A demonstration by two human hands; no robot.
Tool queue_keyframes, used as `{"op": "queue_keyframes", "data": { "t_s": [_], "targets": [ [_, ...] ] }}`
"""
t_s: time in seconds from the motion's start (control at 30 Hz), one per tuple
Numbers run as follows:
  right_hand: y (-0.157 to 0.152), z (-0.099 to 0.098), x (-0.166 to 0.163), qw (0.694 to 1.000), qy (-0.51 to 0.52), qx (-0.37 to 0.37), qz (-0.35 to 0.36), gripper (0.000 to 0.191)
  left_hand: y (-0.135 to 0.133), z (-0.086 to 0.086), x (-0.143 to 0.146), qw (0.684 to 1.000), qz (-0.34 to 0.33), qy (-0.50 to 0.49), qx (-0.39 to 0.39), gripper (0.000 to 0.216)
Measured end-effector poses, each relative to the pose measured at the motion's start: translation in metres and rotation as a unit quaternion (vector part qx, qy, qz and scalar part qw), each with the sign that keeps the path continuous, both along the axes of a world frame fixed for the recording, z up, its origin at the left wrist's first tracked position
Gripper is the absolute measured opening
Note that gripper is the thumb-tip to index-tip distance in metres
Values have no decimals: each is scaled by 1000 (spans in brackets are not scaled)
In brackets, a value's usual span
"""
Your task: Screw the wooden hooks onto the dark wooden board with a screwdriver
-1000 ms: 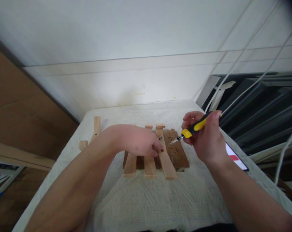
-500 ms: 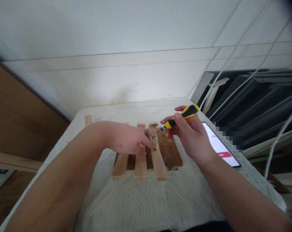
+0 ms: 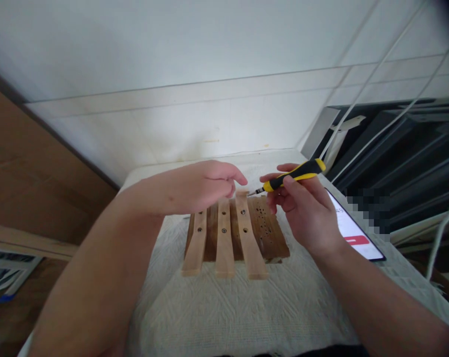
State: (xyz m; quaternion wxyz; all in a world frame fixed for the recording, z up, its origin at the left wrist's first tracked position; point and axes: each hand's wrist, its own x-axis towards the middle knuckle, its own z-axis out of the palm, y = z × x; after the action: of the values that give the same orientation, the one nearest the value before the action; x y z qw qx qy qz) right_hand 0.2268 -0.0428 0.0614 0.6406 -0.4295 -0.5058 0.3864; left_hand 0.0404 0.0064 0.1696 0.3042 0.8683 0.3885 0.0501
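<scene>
In my right hand (image 3: 309,213) is a yellow and black screwdriver (image 3: 297,176), its shaft pointing left and slightly down. The screwdriver's tip is close to the far end of the rightmost wooden slat (image 3: 251,253). My left hand (image 3: 213,186) hovers over the far ends of the slats, index finger stretched out and thumb beneath it, with nothing visible in it. The middle slat (image 3: 224,253) and left slat (image 3: 195,250) lie beside it. All three cross a brown wooden block (image 3: 276,240) pitted with small holes. Dark round holes or fasteners show in each slat.
A white textured cloth (image 3: 247,317) covers the table under the block. A phone (image 3: 358,240) with a lit screen lies at the right, beside my right forearm. White cables (image 3: 365,79) hang at the right, before dark panels (image 3: 406,148). A white wall (image 3: 195,124) stands behind.
My left hand has lifted off the slats and moved toward their far ends, uncovering their holes. The screwdriver stays in my right hand, turned a little flatter. The view has shifted slightly.
</scene>
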Motion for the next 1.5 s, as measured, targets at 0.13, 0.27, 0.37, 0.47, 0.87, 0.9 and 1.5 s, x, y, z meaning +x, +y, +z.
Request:
{"op": "queue_keyframes", "data": {
  "t_s": [0.13,0.27,0.37,0.47,0.87,0.9,1.5],
  "targets": [
    [0,-2,-3,1000,6,4,-5,20,11,-10,-3,991,-66,-14,-115,32],
    [-1,-1,-5,999,-17,15,-31,22,20,-13,-9,975,-96,33,-198,30],
    [-2,-1,-5,997,-57,21,-38,23,24,-13,-12,970,-119,71,-199,30],
    [-3,-3,-4,996,-83,24,-26,22,26,-14,-13,968,-138,96,-186,27],
    [0,-12,-4,993,-106,44,9,17,4,-15,6,943,-240,228,-14,37],
    [0,-12,-4,993,-105,46,12,17,3,-15,7,943,-244,228,-6,39],
    [-6,-7,-6,988,-138,72,21,16,-1,-23,13,924,-243,290,47,40]
  ]
}}
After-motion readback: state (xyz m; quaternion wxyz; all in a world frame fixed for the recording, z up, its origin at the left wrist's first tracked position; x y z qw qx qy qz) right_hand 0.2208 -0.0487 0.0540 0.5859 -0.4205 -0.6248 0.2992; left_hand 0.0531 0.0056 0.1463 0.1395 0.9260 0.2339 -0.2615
